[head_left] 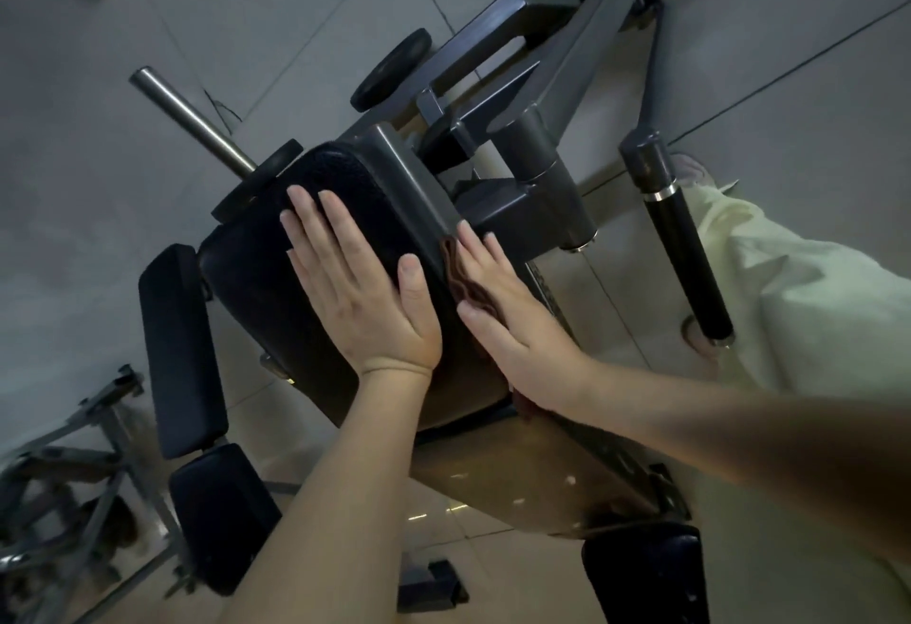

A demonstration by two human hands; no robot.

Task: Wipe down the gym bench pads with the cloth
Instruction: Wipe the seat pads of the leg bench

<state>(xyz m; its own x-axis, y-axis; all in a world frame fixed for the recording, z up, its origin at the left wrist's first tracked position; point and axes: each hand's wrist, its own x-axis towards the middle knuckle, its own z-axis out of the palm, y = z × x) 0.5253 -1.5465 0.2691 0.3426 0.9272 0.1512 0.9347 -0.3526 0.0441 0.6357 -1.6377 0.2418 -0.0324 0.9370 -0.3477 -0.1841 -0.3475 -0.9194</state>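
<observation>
A black padded gym pad point(276, 288) fills the middle of the view, tilted on its grey steel frame. My left hand point(355, 288) lies flat on the pad's top face, fingers straight and spread. My right hand point(512, 317) presses a folded brown cloth point(463, 283) flat against the pad's right side edge, fingers straight. Most of the cloth is hidden under that hand; a bit shows again near the wrist.
A narrow black pad point(180, 352) and a smaller black pad point(222, 510) sit to the lower left. A steel plate peg point(192, 120) sticks out at upper left. A black-gripped handle point(680, 248) hangs at right, beside pale trousers. Grey tiled floor lies all around.
</observation>
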